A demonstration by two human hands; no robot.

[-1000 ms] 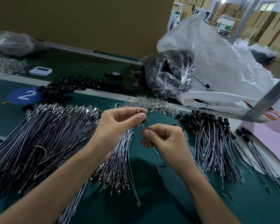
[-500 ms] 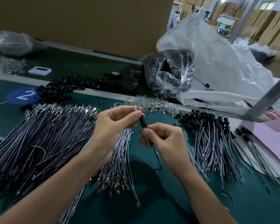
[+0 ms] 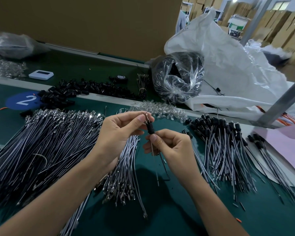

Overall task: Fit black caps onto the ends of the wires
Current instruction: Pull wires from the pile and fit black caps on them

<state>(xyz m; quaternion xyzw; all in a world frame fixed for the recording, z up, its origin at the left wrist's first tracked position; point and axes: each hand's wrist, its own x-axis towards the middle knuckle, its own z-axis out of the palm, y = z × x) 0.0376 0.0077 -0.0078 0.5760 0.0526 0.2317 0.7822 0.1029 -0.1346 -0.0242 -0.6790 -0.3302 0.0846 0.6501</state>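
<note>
at mid-frame, the right hand (image 3: pixel 170 147) pinched a thin wire (image 3: pixel 152 149) just below a black cap (image 3: pixel 150 127), while the left hand (image 3: pixel 119 132) pinched the wire's metal tip above it; loose caps (image 3: pixel 78 91) lay at upper left.

My left hand (image 3: pixel 116 132) and right hand (image 3: pixel 170 147) are bare. My left forearm (image 3: pixel 58 193) and right forearm (image 3: pixel 211 201) are bare too, uncovered right down to the lower edge of the view. My fingers are slim. My left thumbnail (image 3: pixel 140 118) and right thumbnail (image 3: pixel 154 137) look short, rounded and plain, though they are too small to be sure.
</note>
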